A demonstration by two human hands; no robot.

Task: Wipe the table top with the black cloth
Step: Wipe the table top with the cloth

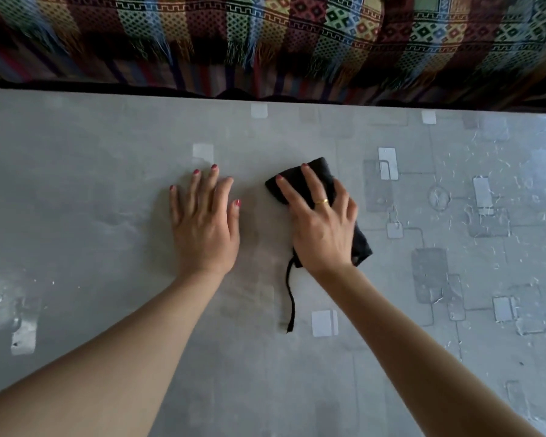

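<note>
A folded black cloth [320, 175] lies on the grey table top [108, 184], a little right of centre. My right hand [322, 222] lies flat on the cloth with straight, spread fingers and covers most of it. A thin black strand [292, 298] trails from the cloth toward me. My left hand [205, 225] rests palm down on the bare table just left of the cloth, fingers straight, holding nothing.
The table cover has pale square patterns [323, 323] and looks shiny and scuffed toward the right side [486, 200]. Beyond the far table edge hangs a multicoloured patterned fabric with fringes [265, 33]. Nothing else stands on the table within view.
</note>
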